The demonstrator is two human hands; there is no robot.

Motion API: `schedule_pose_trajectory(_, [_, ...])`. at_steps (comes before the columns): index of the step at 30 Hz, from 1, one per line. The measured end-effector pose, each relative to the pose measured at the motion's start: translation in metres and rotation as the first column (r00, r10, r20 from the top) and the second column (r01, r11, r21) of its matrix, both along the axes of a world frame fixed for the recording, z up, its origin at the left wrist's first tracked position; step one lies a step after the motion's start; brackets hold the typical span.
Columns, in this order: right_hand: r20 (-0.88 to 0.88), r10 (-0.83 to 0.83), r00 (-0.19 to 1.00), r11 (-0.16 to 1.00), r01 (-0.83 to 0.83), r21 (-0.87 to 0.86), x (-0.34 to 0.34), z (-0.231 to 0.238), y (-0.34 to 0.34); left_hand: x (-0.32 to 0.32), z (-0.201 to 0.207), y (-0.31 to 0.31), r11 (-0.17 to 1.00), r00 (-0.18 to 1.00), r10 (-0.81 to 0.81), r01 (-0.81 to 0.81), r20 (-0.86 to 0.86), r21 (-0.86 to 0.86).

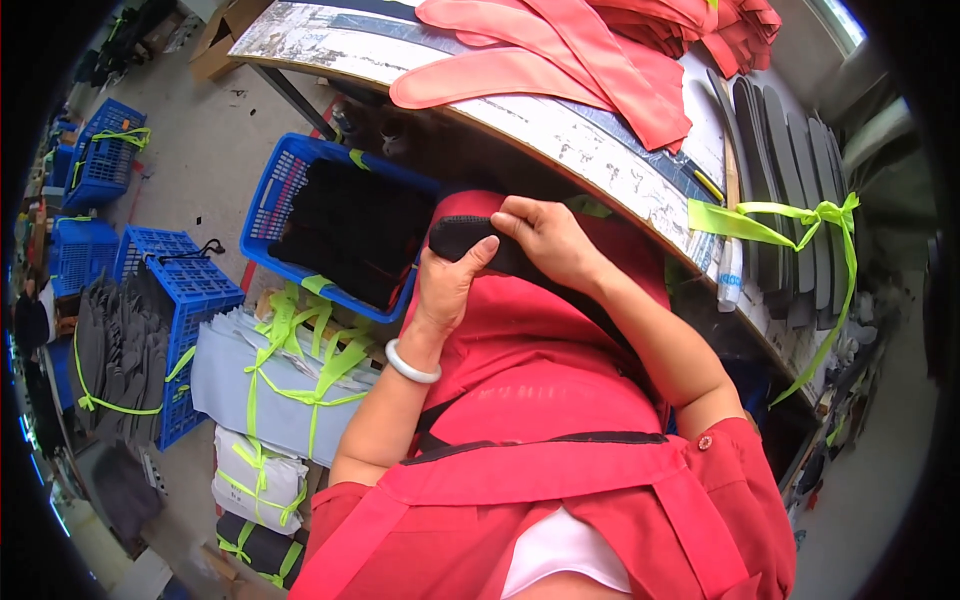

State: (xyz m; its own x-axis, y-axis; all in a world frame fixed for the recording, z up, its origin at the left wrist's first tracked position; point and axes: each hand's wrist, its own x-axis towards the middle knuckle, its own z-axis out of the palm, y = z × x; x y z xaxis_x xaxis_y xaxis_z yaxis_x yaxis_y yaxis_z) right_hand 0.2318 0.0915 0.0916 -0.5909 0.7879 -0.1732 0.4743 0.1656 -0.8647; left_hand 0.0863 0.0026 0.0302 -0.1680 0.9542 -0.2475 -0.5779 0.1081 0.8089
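Observation:
A black fabric piece with a rounded end (461,236) is held between my two hands, just above my red apron (540,340). My left hand (452,277) grips it from below, thumb pressed along its lower edge. At its right side, my right hand (545,235) pinches the piece between thumb and fingers. The rest of the black piece runs behind my right hand and partly drops out of sight. Left of my hands stands a blue plastic basket (262,215) with a heap of black fabric pieces (345,225) inside.
A worn white worktable (590,140) carries red cut strips (500,75) and a tied stack of dark grey strips (790,190). Bundled light grey sheets (230,365) and a blue crate (190,300) with grey pieces stand on the left. More blue baskets (105,150) lie beyond.

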Motion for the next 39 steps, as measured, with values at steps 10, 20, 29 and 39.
schedule_pose_trajectory(10, [-0.056, 0.073, 0.996, 0.997, -0.075, -0.03, -0.005, -0.005, -0.003, 0.006, 0.005, -0.005, 0.993, 0.99, -0.111, 0.114, -0.084, 0.026])
schedule_pose_trajectory(20, [-0.19, -0.013, 0.982, 0.852, -0.088, -0.515, 0.009, -0.017, 0.003, -0.006, -0.003, -0.009, 0.982, 0.983, -0.181, 0.178, 0.036, 0.06])
schedule_pose_trajectory(29, [-0.12, 0.103, 0.987, 0.973, -0.125, -0.195, -0.002, -0.018, -0.006, -0.006, -0.001, -0.015, 0.981, 0.953, -0.168, 0.188, -0.253, 0.055])
schedule_pose_trajectory(39, [-0.25, 0.127, 0.96, 0.902, -0.217, -0.373, 0.006, -0.03, 0.01, -0.012, -0.003, -0.006, 0.991, 0.981, -0.123, 0.13, -0.148, 0.039])
